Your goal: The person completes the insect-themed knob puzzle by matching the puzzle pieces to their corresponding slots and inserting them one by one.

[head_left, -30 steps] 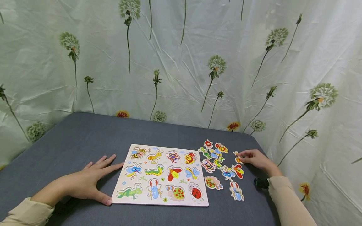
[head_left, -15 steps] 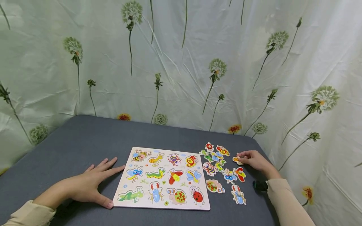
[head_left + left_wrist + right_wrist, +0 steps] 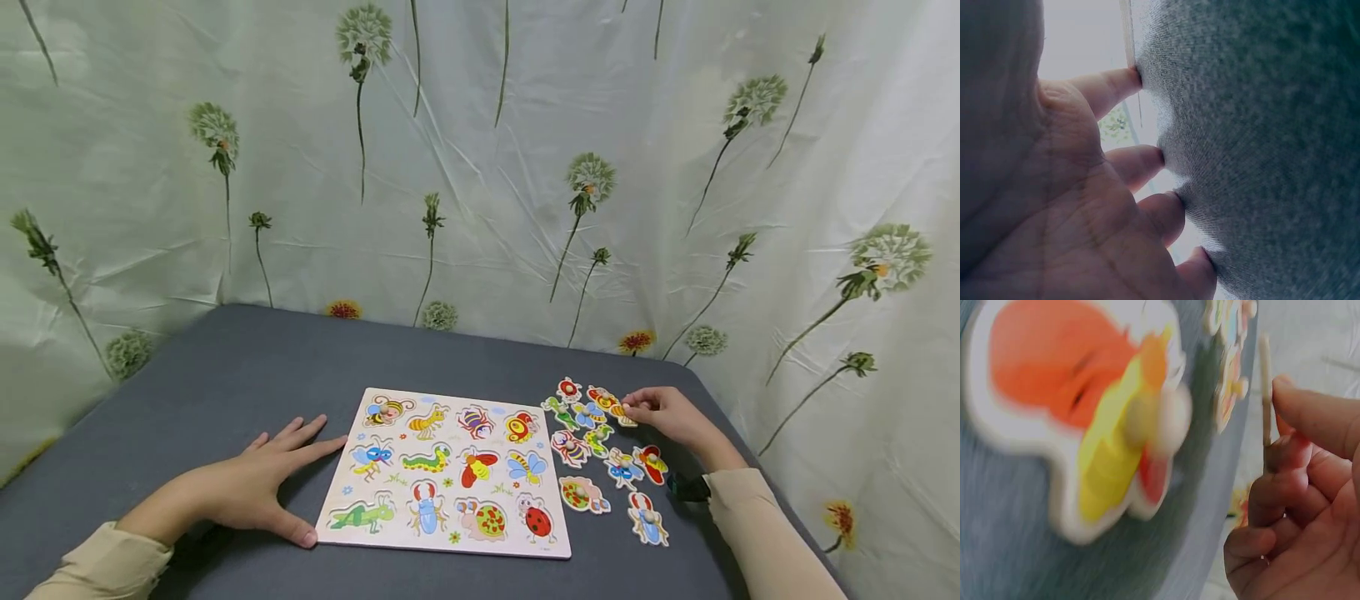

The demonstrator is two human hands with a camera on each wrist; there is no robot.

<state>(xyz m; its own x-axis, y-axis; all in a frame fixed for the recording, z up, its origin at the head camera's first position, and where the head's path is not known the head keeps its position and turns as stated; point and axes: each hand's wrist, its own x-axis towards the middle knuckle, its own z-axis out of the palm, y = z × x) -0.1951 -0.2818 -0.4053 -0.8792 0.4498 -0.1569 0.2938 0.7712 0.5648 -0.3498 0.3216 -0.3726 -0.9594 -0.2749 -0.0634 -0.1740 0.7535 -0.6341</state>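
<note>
A creased, pale dandelion-printed curtain (image 3: 487,267) hangs behind a dark grey, apparently cloth-covered table (image 3: 300,358).

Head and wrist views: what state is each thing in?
Left hand: fingers spread, fingertips on the tablecloth
Right hand: pinching
Held piece: gripped by the right hand, off the board
Puzzle board: flat, most recesses without a piece
Loose pieces: picture side up, right of the board
Curtain: hanging, creased

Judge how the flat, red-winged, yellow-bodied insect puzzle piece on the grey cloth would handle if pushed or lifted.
The puzzle piece is probably stiff: its edge shows no bend. Its raised pale knob would likely ease lifting. Lying flat, it should slide, not roll.
</note>
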